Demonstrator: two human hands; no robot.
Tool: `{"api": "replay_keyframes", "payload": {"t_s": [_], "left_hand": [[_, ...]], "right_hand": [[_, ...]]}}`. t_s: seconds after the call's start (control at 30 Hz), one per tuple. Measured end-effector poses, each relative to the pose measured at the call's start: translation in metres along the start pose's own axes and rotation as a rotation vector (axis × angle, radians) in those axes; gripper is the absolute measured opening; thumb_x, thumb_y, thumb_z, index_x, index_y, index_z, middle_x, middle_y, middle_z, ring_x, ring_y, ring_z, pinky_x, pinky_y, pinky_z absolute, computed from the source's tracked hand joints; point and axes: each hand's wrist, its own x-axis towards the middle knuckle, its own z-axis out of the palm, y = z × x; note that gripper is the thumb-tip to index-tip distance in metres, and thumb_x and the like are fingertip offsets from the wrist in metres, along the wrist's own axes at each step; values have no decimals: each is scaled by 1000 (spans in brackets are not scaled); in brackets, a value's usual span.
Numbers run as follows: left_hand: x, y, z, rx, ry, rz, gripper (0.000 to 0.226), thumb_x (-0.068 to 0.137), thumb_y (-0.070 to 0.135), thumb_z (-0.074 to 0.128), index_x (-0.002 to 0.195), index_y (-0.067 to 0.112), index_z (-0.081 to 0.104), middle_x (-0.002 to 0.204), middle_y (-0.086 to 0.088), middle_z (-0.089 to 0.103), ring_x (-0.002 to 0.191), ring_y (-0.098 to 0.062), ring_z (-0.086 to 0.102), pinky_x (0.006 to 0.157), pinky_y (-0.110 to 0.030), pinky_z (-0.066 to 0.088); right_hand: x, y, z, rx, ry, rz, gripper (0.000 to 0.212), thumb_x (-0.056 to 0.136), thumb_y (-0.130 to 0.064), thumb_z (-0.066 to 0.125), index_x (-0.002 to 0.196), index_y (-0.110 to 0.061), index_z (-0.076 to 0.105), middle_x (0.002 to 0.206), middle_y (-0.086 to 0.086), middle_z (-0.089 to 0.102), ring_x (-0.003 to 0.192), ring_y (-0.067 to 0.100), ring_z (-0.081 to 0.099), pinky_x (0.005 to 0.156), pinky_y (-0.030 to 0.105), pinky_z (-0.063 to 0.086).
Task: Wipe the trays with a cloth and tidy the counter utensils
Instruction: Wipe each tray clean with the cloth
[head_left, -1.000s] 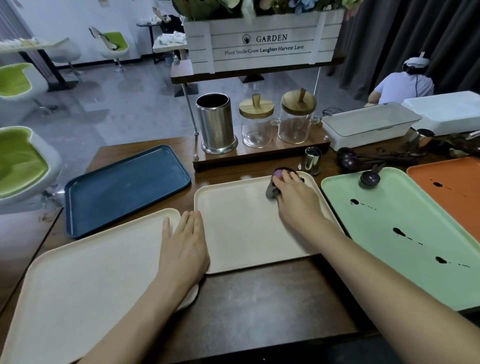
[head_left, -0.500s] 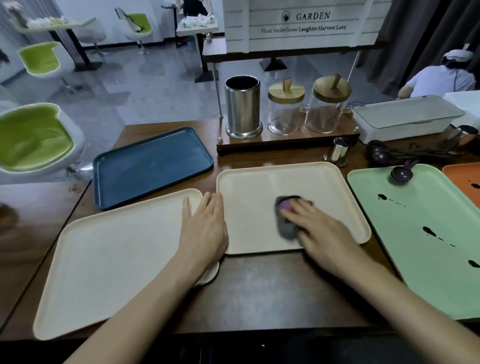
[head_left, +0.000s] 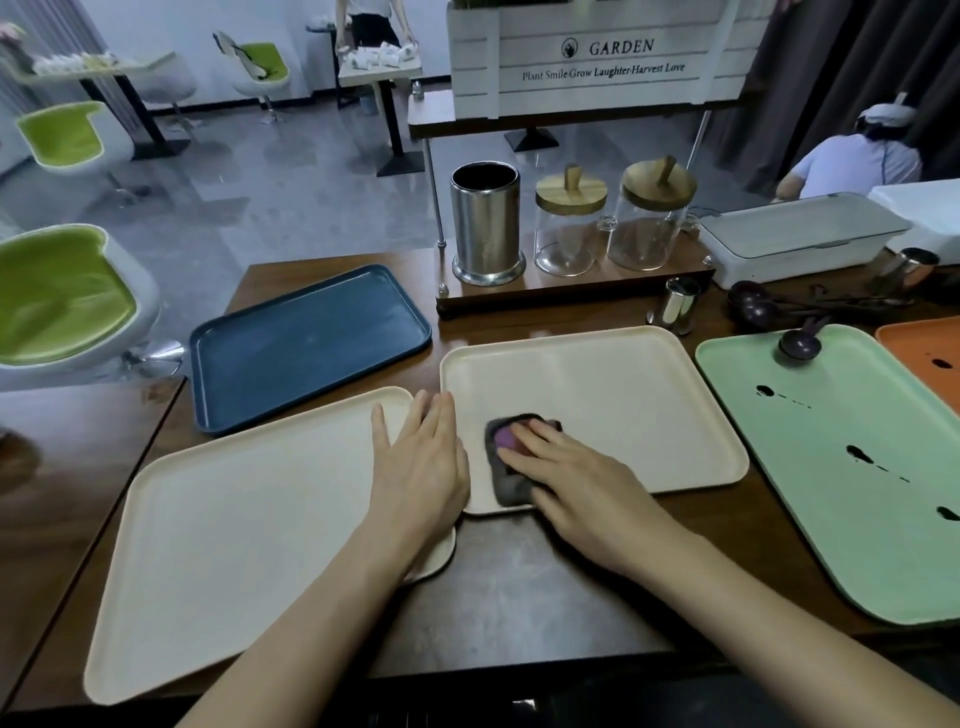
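Observation:
A grey and purple cloth (head_left: 504, 462) lies on the near left corner of the middle cream tray (head_left: 623, 410). My right hand (head_left: 576, 483) presses flat on the cloth with straight fingers. My left hand (head_left: 423, 462) rests flat on the right corner of the large cream tray (head_left: 234, 519), its fingertips at the edge of the middle tray. A green tray (head_left: 841, 467) with dark spots lies to the right, a dark spoon (head_left: 800, 343) on its far edge. An orange tray (head_left: 924, 358) shows at the far right. More dark spoons (head_left: 753, 306) lie behind.
A blue tray (head_left: 306, 343) sits at the back left. A steel utensil holder (head_left: 485, 228) and two glass jars (head_left: 569, 228) stand on a wooden stand. A small steel cup (head_left: 678, 306) stands behind the middle tray. A white lidded box (head_left: 800, 234) is at the back right.
My right hand has dragged the cloth from the tray's far edge down and left to its near left corner. My left hand stays on the large cream tray.

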Motion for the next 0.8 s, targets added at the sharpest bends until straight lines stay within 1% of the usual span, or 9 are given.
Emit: {"api": "replay_keyframes", "payload": {"t_s": [0.1, 0.23, 0.33, 0.4, 0.47, 0.53, 0.63, 0.7, 0.8], "left_hand": [[1, 1, -4, -35, -21, -10, 61, 106, 44, 27, 159, 15, 20, 165, 1, 32, 157, -21, 12, 122, -61, -3], [0, 2, -3, -27, -33, -11, 67, 105, 53, 29, 159, 15, 21, 166, 1, 30, 158, -22, 9, 121, -61, -7], [0, 3, 0, -36, -41, -17, 60, 106, 45, 22, 157, 14, 23, 165, -1, 30, 158, -23, 9, 123, -62, -1], [0, 2, 0, -28, -47, -12, 59, 107, 41, 18, 159, 14, 20, 167, -2, 27, 158, -22, 8, 123, -62, 0], [2, 0, 1, 8, -56, -2, 61, 108, 43, 16, 161, 14, 17, 168, -2, 24, 158, -23, 6, 124, -61, -1], [3, -1, 1, 39, -76, 0, 64, 107, 48, 16, 161, 14, 17, 169, -1, 22, 158, -23, 5, 123, -61, -1], [6, 0, -1, 55, -102, 2, 74, 104, 60, 16, 161, 13, 17, 169, -2, 22, 158, -23, 2, 123, -61, -3], [6, 2, -4, 98, -128, 18, 82, 101, 67, 15, 160, 11, 16, 169, -5, 20, 158, -26, 1, 122, -60, 0], [8, 3, -9, 234, -89, 74, 93, 95, 73, 9, 160, 8, 20, 170, -13, 10, 158, -33, -1, 122, -62, 7]], "right_hand": [[-22, 31, -22, -4, -33, 101, 55, 101, -21, 48, 152, -34, 36, 162, -13, 21, 151, 7, 13, 115, 13, -1], [-7, 37, -20, -54, 87, 341, 49, 102, -27, 46, 151, -27, 41, 162, -5, 28, 151, 16, 18, 118, 27, 18], [10, -8, 2, -76, 97, 231, 46, 93, -22, 57, 139, -17, 55, 149, 8, 48, 140, 29, 40, 113, 34, 34], [8, -34, 15, -65, 85, 121, 44, 87, -23, 61, 130, -15, 63, 139, 9, 57, 131, 30, 51, 108, 36, 42], [-2, -38, 13, -77, 77, 106, 43, 85, -25, 61, 127, -16, 66, 137, 8, 61, 128, 27, 54, 106, 35, 43], [-20, -19, 1, -105, 105, 189, 44, 90, -22, 60, 133, -18, 63, 144, 6, 55, 135, 24, 48, 112, 34, 35], [-51, 33, -27, -131, 151, 449, 48, 100, -24, 47, 148, -23, 46, 159, -1, 36, 148, 18, 28, 119, 26, 15], [-64, 56, -41, -174, 178, 565, 48, 103, -26, 42, 151, -27, 41, 161, -5, 31, 149, 14, 22, 118, 25, 13], [-64, 54, -41, -186, 182, 607, 47, 103, -27, 42, 150, -27, 41, 160, -6, 32, 148, 13, 23, 115, 25, 21]]}}
